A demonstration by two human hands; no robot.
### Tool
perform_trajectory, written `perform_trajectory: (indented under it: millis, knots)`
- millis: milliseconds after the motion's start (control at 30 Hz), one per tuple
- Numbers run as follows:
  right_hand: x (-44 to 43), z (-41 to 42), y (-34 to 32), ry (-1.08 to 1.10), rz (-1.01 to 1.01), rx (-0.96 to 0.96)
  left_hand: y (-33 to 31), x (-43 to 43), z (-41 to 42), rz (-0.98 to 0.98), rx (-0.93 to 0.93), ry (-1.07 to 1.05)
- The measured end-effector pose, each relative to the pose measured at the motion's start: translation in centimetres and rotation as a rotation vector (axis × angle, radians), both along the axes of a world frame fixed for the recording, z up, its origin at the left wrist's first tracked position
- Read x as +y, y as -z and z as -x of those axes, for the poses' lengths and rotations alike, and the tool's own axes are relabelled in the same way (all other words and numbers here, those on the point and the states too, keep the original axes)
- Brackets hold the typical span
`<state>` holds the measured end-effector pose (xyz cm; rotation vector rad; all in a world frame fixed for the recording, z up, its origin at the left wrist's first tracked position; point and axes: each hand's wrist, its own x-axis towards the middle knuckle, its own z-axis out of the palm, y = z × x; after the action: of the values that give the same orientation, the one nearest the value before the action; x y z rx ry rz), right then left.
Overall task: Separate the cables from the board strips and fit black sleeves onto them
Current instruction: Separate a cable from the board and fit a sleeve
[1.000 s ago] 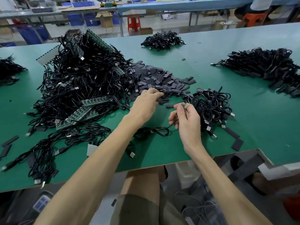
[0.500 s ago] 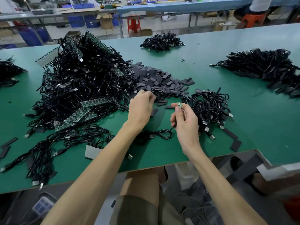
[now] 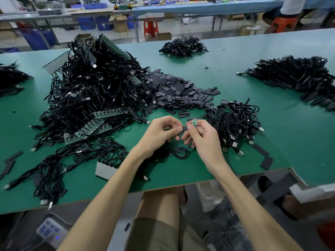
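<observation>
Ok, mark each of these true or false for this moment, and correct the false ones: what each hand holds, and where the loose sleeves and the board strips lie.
1. The right hand pinches a small green board on a cable end. True.
2. The left hand is open and holds nothing. False: it pinches a black sleeve close to the right hand's thumb.
3. The loose sleeves lie piled beyond the hands, right of the big cable heap. True.
4. The board strips lie right of the hands. False: they lie left of them, at the foot of the heap.
</observation>
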<state>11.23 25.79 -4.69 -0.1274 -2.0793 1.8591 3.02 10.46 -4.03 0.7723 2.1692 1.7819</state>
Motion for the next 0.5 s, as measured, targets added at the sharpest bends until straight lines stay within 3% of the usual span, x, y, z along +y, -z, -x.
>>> perform_trajectory:
  millis: [500]
  knots:
    - [0.15,0.44,0.66,-0.062,-0.204,-0.035,0.36,-0.06,-0.54,0.027,0.085,-0.03]
